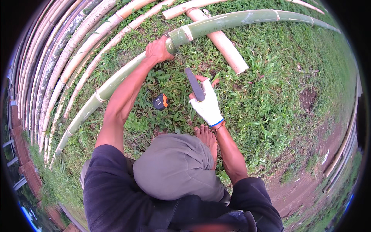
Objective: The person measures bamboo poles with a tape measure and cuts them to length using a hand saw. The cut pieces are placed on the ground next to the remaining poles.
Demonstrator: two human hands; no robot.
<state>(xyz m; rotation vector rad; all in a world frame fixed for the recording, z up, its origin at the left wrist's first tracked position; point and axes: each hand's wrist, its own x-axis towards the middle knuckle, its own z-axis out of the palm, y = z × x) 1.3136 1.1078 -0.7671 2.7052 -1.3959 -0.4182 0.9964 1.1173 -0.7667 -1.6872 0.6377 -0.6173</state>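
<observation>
A long green bamboo pole [228, 20] curves across the upper part of the head view. My bare left hand [157, 51] grips it from above, just left of a step in the pole, where a thicker section begins. In my right hand [208, 103], which wears a white glove with a blue cuff, is a dark grey flat bar-shaped tool [195, 85], its far end pointing up toward the pole. The tool does not touch the bamboo; its exact kind cannot be made out. A black and orange tape measure [160, 101] lies in the grass between my arms.
Under the green pole lies a short pale bamboo piece [228, 52]. Many dry bamboo poles [73, 63] lie side by side at the left. More poles [342, 143] lie at the far right, past bare soil [297, 193]. My bare foot [207, 140] stands on the grass.
</observation>
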